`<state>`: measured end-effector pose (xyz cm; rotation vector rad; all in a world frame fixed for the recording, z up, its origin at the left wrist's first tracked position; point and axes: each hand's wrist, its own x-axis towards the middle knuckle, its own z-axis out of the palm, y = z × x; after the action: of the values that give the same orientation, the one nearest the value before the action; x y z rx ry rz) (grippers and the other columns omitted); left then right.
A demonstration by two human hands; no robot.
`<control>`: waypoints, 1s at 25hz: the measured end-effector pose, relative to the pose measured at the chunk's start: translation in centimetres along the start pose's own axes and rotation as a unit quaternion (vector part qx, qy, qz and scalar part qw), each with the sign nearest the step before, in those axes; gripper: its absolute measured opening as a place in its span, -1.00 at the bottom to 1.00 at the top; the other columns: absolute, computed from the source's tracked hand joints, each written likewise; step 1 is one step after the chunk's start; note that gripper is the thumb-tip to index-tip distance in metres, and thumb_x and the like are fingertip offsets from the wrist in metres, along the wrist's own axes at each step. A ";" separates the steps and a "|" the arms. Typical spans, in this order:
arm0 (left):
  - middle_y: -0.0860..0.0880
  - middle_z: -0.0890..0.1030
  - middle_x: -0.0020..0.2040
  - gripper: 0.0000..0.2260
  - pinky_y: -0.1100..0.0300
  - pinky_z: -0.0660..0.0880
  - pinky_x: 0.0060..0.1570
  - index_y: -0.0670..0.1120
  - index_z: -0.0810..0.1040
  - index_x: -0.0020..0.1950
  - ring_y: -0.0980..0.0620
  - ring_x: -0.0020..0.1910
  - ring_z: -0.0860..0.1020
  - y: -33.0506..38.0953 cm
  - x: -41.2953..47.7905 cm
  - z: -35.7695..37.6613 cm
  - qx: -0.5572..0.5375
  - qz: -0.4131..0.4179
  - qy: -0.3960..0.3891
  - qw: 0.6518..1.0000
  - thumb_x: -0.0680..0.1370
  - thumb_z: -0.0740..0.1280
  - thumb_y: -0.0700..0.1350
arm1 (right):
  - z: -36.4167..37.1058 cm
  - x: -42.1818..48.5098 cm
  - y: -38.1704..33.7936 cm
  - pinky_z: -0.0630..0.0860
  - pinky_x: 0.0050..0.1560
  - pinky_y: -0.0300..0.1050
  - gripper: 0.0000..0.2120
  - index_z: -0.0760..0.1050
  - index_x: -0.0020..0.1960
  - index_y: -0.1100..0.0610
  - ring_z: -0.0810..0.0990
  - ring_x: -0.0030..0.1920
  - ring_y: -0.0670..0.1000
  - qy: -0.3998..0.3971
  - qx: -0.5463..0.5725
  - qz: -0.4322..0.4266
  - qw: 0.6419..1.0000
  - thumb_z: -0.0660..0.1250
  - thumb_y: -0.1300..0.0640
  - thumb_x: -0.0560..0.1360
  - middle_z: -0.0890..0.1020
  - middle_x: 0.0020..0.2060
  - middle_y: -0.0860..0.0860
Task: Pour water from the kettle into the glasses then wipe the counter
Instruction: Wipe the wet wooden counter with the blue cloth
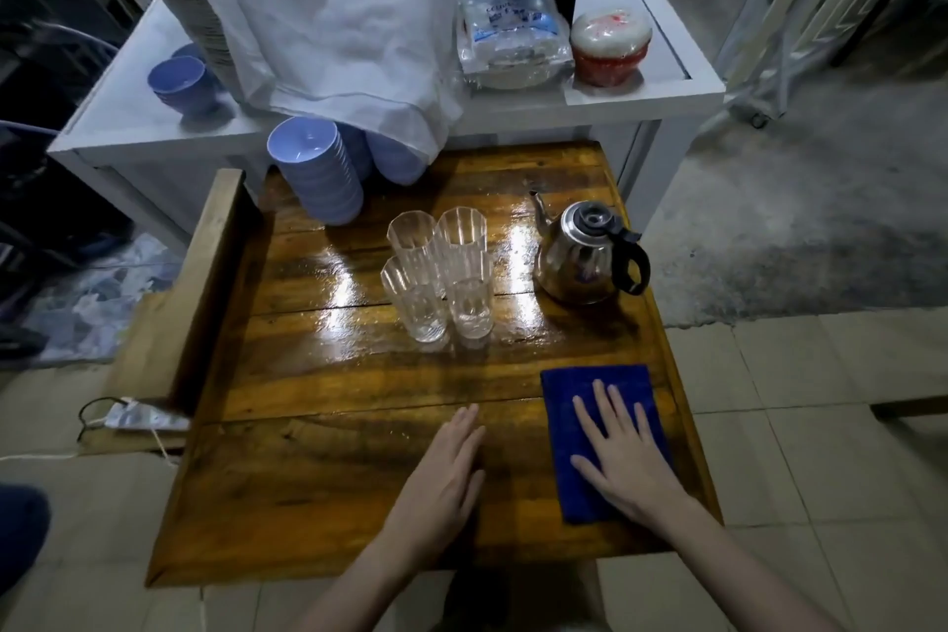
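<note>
A steel kettle with a black handle stands at the right of the wooden counter, spout pointing away. Several clear ribbed glasses cluster upright in the middle, left of the kettle. A blue cloth lies flat near the front right corner. My right hand rests palm down on the cloth, fingers spread. My left hand lies flat on the bare wood beside it, fingers together, holding nothing. The wood around the glasses shines wet.
Stacked blue bowls sit at the counter's back left. A white cabinet behind holds plates, a white bag, packaged items and a red-and-white container. A wooden bench and a cable lie to the left on the tiled floor.
</note>
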<state>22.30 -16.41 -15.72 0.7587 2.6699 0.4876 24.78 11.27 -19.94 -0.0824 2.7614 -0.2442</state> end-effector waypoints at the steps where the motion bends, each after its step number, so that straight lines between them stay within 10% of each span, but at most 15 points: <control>1: 0.10 -0.17 0.58 -0.46 0.16 -0.15 0.54 0.01 0.00 0.58 0.20 0.54 -0.24 -0.9 -2.0 0.8 -0.004 -0.018 0.000 1.000 0.62 -0.08 0.13 | 0.5 -0.1 0.0 -0.33 0.51 0.15 -0.31 -0.39 0.51 -0.07 -0.40 0.52 0.08 0.005 -0.007 -0.008 1.000 -0.22 -0.35 0.53 -0.38 0.51 0.07; 7: 0.04 -0.21 0.59 -0.41 0.25 -0.30 0.49 -0.02 -0.12 0.58 0.19 0.53 -0.30 -7.1 -10.4 4.4 0.000 -0.126 0.036 0.991 0.63 -0.03 0.18 | 3.1 0.3 -1.9 -0.30 0.47 0.28 -0.28 -0.43 0.53 -0.08 -0.35 0.54 0.19 0.032 -0.028 0.020 0.999 -0.34 -0.39 0.50 -0.28 0.56 0.17; 13: 0.00 -0.11 0.60 -0.36 0.11 -0.14 0.54 -0.08 -0.02 0.57 0.15 0.56 -0.19 -13.1 -12.5 3.3 -0.041 -0.240 0.137 0.960 0.58 -0.07 0.24 | 3.7 1.3 -7.9 -0.09 0.44 0.41 -0.27 0.01 0.59 0.03 -0.11 0.55 0.32 0.055 -0.021 0.004 0.998 -0.15 -0.36 0.55 -0.03 0.57 0.24; 20: -0.06 0.00 0.60 -0.33 0.00 -0.09 0.54 -0.13 0.02 0.57 0.06 0.57 -0.09 -20.0 -10.1 0.0 0.033 -0.258 0.134 0.956 0.58 -0.10 0.25 | 4.7 1.4 -9.0 -0.06 0.48 0.36 -0.27 -0.02 0.58 -0.10 -0.15 0.57 0.19 0.083 -0.047 -0.136 0.986 -0.03 -0.41 0.52 0.00 0.59 0.10; 25: -0.07 0.05 0.60 -0.35 -0.10 -0.08 0.53 -0.08 0.05 0.57 -0.01 0.58 -0.03 -21.7 -9.3 -0.2 0.055 -0.263 0.153 0.951 0.59 -0.08 0.27 | 3.8 2.1 -7.9 -0.18 0.53 0.23 -0.24 -0.08 0.59 -0.04 -0.19 0.58 0.08 0.103 0.023 -0.059 0.993 -0.04 -0.39 0.52 -0.15 0.59 0.10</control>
<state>20.12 -38.93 -22.37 -0.0326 3.0423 0.3341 24.37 2.74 -22.79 -0.2215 2.9573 -0.3667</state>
